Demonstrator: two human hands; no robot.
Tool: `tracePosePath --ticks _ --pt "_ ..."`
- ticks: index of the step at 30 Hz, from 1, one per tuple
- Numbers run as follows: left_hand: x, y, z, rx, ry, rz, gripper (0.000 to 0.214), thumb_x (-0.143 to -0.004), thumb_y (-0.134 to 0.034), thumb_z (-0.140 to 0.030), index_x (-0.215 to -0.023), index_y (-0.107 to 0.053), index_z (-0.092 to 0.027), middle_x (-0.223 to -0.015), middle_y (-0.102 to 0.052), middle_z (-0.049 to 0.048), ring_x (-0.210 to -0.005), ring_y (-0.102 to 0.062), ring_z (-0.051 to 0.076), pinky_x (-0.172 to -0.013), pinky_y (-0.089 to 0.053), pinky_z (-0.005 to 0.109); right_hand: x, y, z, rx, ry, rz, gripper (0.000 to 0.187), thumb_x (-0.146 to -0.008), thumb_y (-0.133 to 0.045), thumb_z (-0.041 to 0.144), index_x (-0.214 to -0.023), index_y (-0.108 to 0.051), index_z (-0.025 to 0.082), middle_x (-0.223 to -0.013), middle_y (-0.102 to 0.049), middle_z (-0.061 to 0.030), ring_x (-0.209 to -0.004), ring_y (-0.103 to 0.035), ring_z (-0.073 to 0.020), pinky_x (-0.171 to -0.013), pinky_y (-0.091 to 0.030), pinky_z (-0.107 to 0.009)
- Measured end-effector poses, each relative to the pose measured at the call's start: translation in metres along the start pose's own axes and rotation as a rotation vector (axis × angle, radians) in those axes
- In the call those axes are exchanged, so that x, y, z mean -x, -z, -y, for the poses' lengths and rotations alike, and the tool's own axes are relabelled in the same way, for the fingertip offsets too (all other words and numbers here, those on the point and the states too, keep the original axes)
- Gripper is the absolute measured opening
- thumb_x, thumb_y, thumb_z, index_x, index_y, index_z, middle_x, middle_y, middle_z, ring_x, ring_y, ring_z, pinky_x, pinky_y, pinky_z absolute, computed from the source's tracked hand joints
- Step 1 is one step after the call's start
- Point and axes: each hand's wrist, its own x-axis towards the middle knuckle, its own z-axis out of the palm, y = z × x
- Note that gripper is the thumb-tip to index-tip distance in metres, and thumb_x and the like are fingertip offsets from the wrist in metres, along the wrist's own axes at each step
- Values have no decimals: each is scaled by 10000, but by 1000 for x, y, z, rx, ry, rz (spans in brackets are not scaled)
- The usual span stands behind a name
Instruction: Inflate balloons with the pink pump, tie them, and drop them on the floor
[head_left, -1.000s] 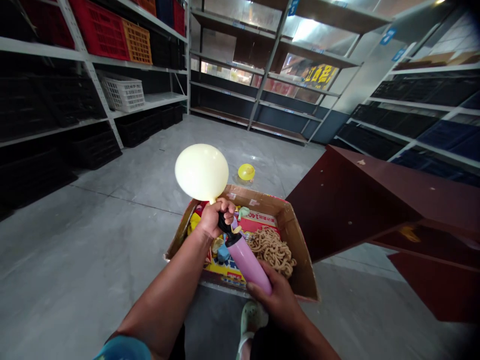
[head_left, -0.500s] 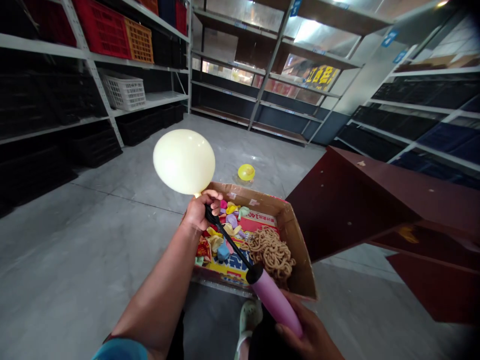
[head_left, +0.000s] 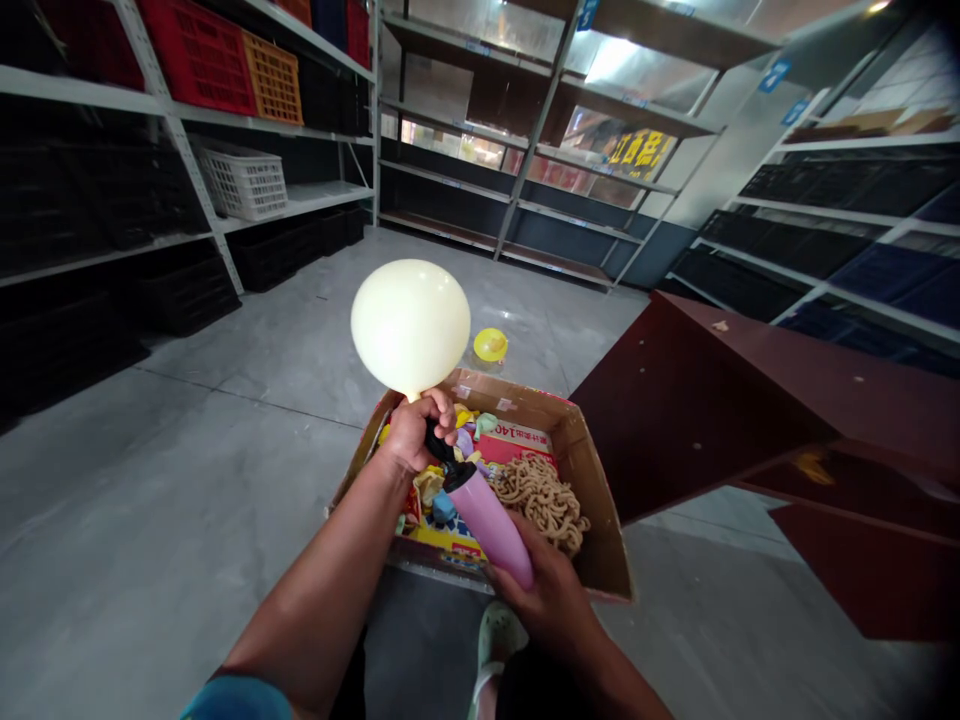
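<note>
A swollen pale cream balloon (head_left: 411, 325) stands on the nozzle end of a hand pump. My left hand (head_left: 421, 432) is closed round the balloon's neck and the pump's black end. The pink barrel of the balloon pump (head_left: 491, 525) is gripped by my right hand (head_left: 544, 580) near its lower end. Both hands are above an open cardboard box (head_left: 592, 480). Inside it lie several limp coloured balloons, among them a blue balloon (head_left: 444, 507), and a heap of beige rope (head_left: 541, 500). My left fingers hide the nozzle itself.
A small yellow balloon (head_left: 490, 345) lies on the grey floor beyond the box. Dark red panels (head_left: 697, 420) stand close to the box's right side. Metal shelves (head_left: 517, 205) line the back, with a white crate (head_left: 244, 182) on the left rack. My shoe (head_left: 499, 635) is below the box.
The pink barrel has slid up toward my left hand, so the black rod between them no longer shows. The balloon and my left hand have shifted to the right.
</note>
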Motion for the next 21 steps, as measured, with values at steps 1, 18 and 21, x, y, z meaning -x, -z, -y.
tracePosePath --ticks 1,18,21 --pt "0 2 -3 22 -12 26 132 -602 -450 -31 -549 -439 -151 -472 -409 -24 -345 -341 59 -351 -326 195 5 3 -3 -7 0 24 560 -759 -629 314 -1292 -499 199 -1238 -600 -93 -1091 -578 -269 -932 -469 -365" --pt "-2 12 -7 169 -54 24 237 -658 -463 -25 -572 -298 -172 -498 -297 -55 -358 -292 47 -365 -272 182 30 18 -34 76 -16 138 564 -791 -591 345 -1314 -464 175 -1263 -581 -125 -1108 -573 -278 -923 -477 -371" --pt "-1 7 -1 145 -30 10 247 -652 -468 -28 -564 -290 -174 -480 -285 -57 -354 -287 50 -363 -274 186 3 8 -11 72 6 56 554 -771 -609 314 -1295 -484 185 -1242 -596 -107 -1099 -577 -268 -931 -469 -368"
